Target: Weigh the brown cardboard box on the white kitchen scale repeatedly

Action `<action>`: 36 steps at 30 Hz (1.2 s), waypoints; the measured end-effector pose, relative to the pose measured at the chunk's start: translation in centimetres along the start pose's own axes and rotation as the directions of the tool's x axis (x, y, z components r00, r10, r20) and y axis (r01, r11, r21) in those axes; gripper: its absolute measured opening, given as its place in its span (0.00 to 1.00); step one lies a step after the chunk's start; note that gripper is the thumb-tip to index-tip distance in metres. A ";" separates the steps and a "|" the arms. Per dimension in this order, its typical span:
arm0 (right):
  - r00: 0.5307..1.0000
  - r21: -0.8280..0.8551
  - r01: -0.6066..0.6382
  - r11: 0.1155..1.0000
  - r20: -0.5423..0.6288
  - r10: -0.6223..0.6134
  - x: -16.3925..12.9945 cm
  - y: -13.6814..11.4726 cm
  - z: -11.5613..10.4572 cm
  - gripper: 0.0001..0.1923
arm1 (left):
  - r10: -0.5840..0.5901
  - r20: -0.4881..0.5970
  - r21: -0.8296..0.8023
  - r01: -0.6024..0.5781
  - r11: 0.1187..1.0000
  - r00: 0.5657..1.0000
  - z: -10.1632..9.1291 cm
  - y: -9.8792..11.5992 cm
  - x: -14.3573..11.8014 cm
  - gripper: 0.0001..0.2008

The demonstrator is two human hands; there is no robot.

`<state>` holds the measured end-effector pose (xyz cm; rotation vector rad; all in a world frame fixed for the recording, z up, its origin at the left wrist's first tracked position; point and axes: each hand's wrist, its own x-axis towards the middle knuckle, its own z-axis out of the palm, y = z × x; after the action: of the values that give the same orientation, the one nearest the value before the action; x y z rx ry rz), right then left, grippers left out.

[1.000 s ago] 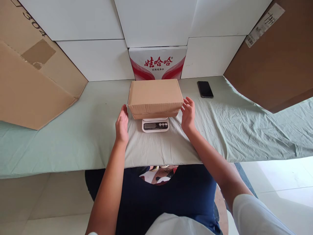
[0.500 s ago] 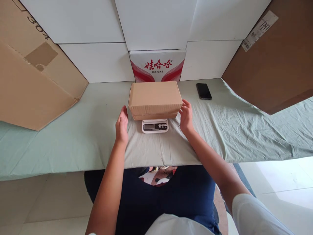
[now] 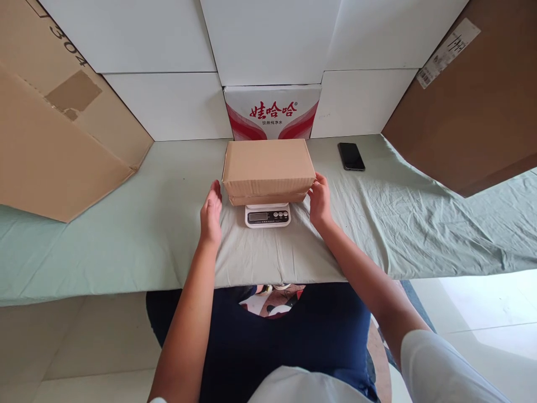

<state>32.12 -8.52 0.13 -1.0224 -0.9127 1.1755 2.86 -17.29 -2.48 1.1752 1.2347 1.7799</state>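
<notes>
A closed brown cardboard box [image 3: 268, 162] rests on a small white kitchen scale [image 3: 267, 224], covering its weighing plate. The scale's dark display and round buttons show in front of the box; no reading can be made out. My left hand [image 3: 211, 211] stands upright just left of the box, its fingers straight and a small gap between them and the cardboard. At the box's right end is my right hand [image 3: 320, 200], fingers loosely curved, the tips at or very close to the side. Whether they touch it I cannot tell.
A black phone [image 3: 351, 157] lies behind and right on the green tablecloth [image 3: 168, 224]. A white and red carton [image 3: 272, 115] stands behind the box. Large cardboard panels flank the table, one left [image 3: 62, 140] and one right [image 3: 461, 112].
Both hands keep almost the same places beside the box, and the box stays on the scale. The whole view has shifted very slightly.
</notes>
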 end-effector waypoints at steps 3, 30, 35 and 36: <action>1.000 0.014 -0.007 1.000 0.002 0.007 0.0 0.1 0.0 0.19 | 0.004 0.009 0.003 -0.004 1.000 1.000 0.1 0.0 0.0 0.51; 0.997 -0.037 0.034 0.999 0.075 -0.031 0.3 1.0 -0.3 0.11 | 0.016 0.047 0.045 -0.018 0.999 0.999 0.4 0.6 -0.3 0.47; 0.996 -0.026 0.025 0.999 0.081 -0.023 0.2 0.7 -0.3 0.12 | 0.016 0.052 0.054 -0.019 0.998 0.999 0.4 0.6 -0.2 0.47; 0.997 -0.019 0.023 1.000 0.079 -0.022 0.1 0.6 -0.2 0.13 | 0.015 0.053 0.054 -0.018 0.998 0.998 0.5 0.6 -0.2 0.46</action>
<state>32.19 -8.40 -0.51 -0.9853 -0.9971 1.1968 3.34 -17.50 -1.92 1.2584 1.2529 1.7267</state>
